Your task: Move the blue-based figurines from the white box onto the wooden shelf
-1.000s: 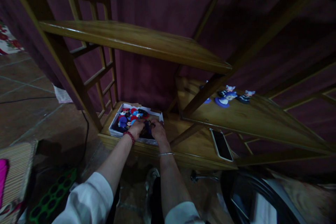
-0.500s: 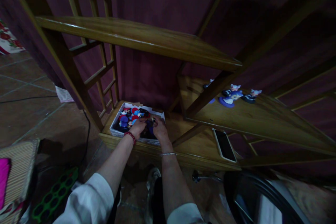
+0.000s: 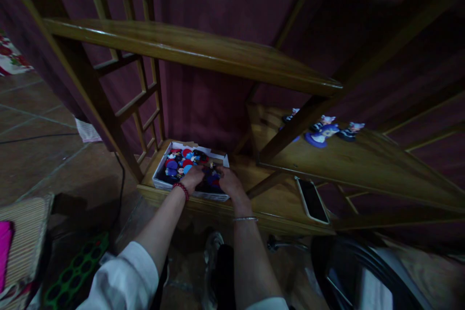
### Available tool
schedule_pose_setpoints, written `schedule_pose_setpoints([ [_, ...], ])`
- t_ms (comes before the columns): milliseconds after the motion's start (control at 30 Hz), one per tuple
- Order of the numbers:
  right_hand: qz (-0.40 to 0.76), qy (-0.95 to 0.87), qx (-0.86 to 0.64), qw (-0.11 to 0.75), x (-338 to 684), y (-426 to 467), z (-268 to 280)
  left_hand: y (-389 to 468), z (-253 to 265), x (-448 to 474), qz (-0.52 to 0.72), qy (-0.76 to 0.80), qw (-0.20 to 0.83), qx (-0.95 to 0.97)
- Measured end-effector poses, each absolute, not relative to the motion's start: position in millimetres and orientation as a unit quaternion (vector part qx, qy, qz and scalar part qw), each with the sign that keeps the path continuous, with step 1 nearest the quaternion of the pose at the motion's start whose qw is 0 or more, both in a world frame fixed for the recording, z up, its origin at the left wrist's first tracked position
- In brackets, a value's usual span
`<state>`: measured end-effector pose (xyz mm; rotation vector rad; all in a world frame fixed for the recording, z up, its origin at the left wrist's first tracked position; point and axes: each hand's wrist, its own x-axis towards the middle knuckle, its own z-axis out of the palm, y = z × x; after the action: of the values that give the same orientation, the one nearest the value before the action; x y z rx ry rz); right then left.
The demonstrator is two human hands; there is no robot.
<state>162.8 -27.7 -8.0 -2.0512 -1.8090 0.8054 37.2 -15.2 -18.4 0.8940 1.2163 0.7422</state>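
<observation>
"Reaching into the box [image 3: 165, 185], the left hand [image 3: 193, 178] is at its six o'clock, and the right hand [image 3: 228, 180]?"

"At its four, over the end nearest the phone [image 3: 313, 202]. The two stand a little apart."

"What are the fingers doing?"

"On the left they point inward and look close together, but the tips sink among dark shapes, so I can't tell whether they clamp anything. On the right they bend toward the middle of the box; whether they grip, I can't tell either."

"And the toys [image 3: 180, 159]?"

"Heaped inside the box, red, blue and black, crowding from its nine o'clock round to twelve. Some show round bases. Between the hands it's too dim to make them out."

"What's on the wrists?"

"A red bracelet [image 3: 181, 190] on the left, a silver bangle [image 3: 245, 218] on the right."

"Where does the box stand?"

"On the low plank [image 3: 267, 201], before a purple curtain [image 3: 203, 116]. A higher shelf [image 3: 192, 51] crosses at twelve o'clock from it."

"Toward three?"

"The phone lies just past three, on the same plank. A little before three, figures [image 3: 321, 136] stand on a side shelf [image 3: 327, 161], partly behind a slanting post [image 3: 295, 128]."
</observation>
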Motion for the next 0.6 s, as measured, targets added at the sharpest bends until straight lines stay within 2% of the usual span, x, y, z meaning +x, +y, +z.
schedule_pose_setpoints([
  [600, 0.283, -0.657, -0.689, 0.115, 159.9, -30.9, -5.4, -16.4, -24.8, 44.7, 0.310, 0.520, 0.670, 0.429],
])
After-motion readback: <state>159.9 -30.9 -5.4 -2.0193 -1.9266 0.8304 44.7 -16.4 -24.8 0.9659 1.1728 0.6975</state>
